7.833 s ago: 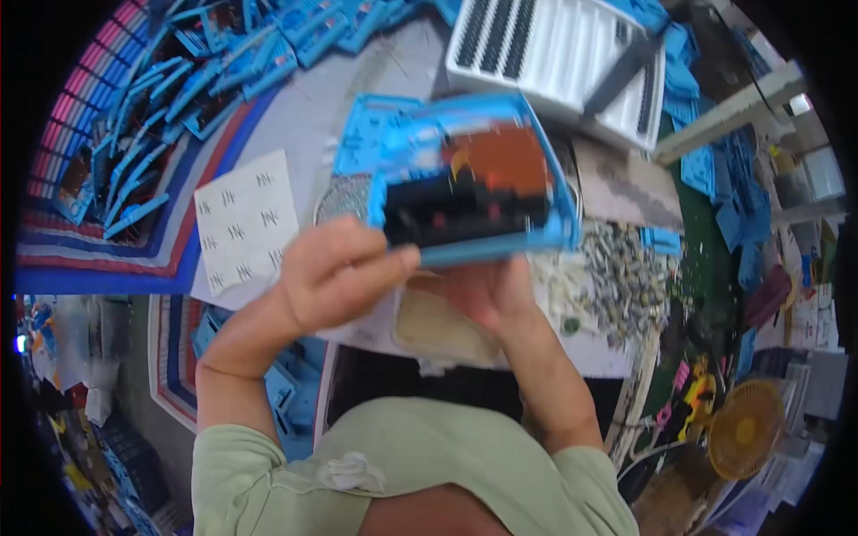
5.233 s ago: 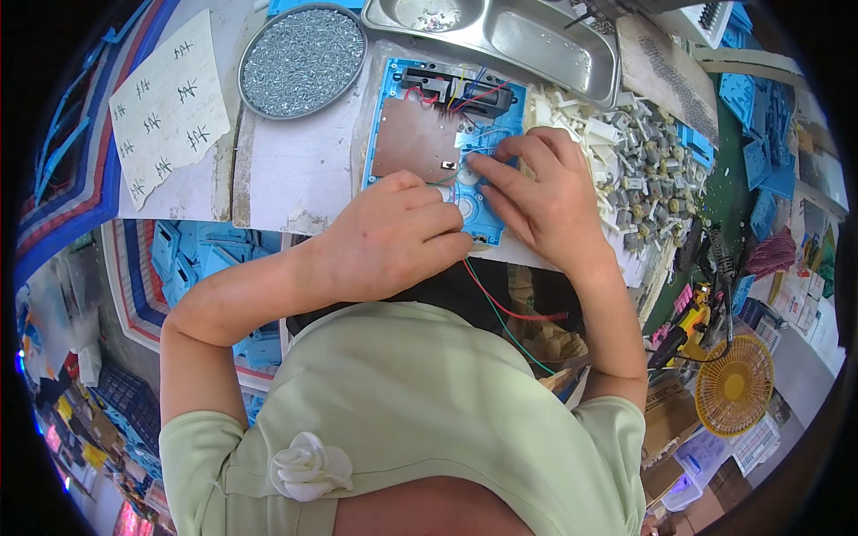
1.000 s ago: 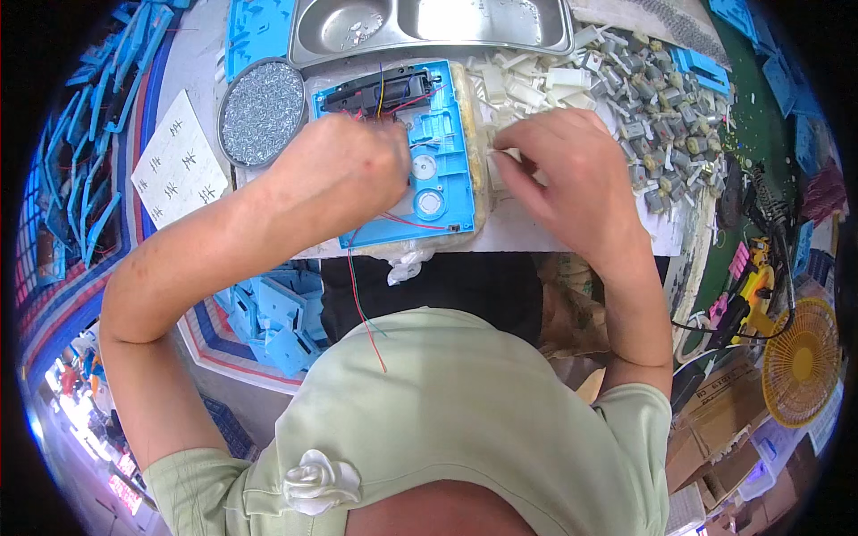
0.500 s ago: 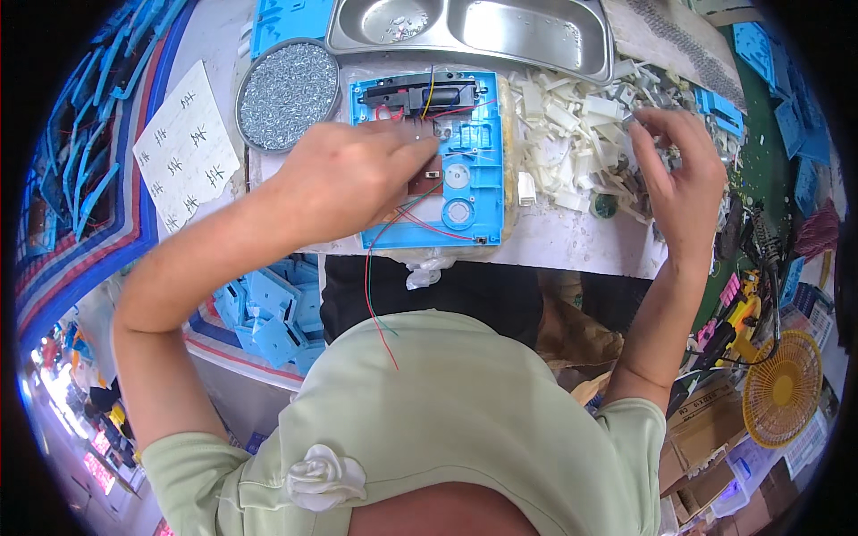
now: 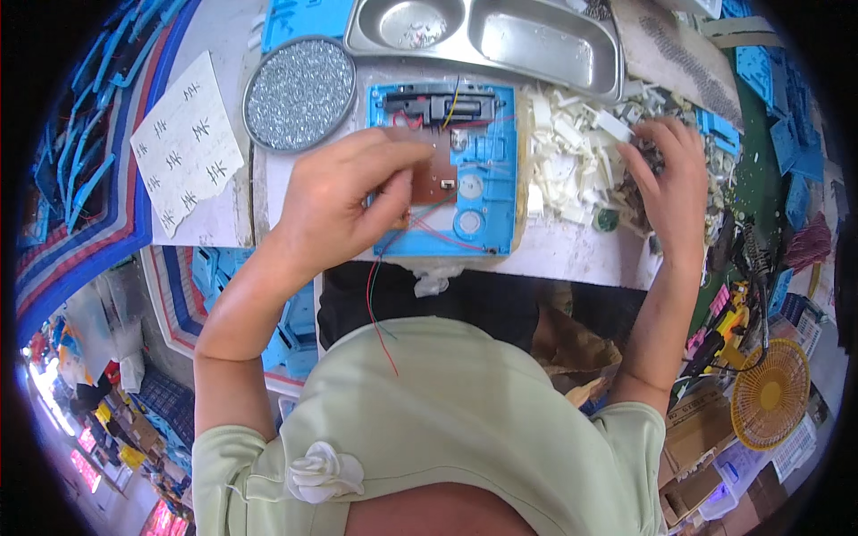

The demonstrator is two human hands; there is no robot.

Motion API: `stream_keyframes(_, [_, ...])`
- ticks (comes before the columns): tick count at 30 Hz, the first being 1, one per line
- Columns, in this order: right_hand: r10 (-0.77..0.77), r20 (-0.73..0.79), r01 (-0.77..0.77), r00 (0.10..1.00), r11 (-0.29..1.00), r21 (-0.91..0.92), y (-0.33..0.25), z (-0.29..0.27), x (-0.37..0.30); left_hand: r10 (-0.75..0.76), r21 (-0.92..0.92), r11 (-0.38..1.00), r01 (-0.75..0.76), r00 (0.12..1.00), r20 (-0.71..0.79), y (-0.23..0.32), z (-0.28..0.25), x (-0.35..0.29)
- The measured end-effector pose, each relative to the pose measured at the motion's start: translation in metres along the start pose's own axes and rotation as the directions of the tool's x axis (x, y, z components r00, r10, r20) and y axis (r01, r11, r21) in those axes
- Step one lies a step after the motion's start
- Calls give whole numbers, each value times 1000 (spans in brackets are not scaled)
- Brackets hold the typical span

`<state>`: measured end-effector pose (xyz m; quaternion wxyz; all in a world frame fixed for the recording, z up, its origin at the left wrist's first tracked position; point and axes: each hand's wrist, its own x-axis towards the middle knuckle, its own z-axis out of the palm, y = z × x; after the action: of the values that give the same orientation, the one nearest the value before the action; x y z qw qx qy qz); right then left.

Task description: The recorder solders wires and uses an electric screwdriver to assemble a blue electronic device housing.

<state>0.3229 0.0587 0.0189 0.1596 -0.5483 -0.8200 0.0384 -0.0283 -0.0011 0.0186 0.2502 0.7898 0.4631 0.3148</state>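
Note:
A blue plastic housing (image 5: 503,192) lies on the bench in front of me, with a brown circuit board (image 5: 436,186) inside and a black module (image 5: 447,105) along its far edge. Thin red and green wires (image 5: 370,299) trail from it over the near edge. My left hand (image 5: 344,192) hovers at the board's left side, index finger stretched over it and thumb bent below. Its fingertips are slightly blurred, and nothing shows between them. At the heap of white plastic parts (image 5: 567,147), my right hand (image 5: 672,179) reaches in, thumb and fingers apart at the pieces.
A round tray of small metal screws (image 5: 299,92) stands left of the housing. Behind it sits a steel compartment tray (image 5: 461,49). A handwritten sheet (image 5: 188,147) lies at left. More blue housings (image 5: 295,335) are stacked below the bench, and a yellow fan grille (image 5: 770,393) is at lower right.
My left hand has drawn back from the board, leaving more of it in sight, and its elbow has swung inward. The right hand's thumb and fingers have parted at the white parts.

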Motion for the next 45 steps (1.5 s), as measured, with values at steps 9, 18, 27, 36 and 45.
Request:
stream_keyframes(9, [402, -85, -188, 912, 592, 784, 1, 1, -20, 78, 350, 934, -64, 997, -25, -67, -15, 136])
stream_keyframes(18, [549, 158, -282, 821, 148, 948, 1, -12, -83, -87, 463, 878, 124, 991, -99, -100, -41, 195])
stream_keyframes(27, [457, 217, -303, 862, 123, 945, -12, -3, -60, 44, 612, 786, 90, 979, -201, -133, 4, 211])
stream_keyframes(36, [440, 185, -271, 879, 141, 952, -13, -6, -60, 114, 411, 912, -6, 964, -240, -147, 3, 196])
stream_keyframes(45, [449, 172, -257, 877, 135, 957, -10, -9, -71, 130, 147, 987, -60, 837, -531, -118, -18, 167])
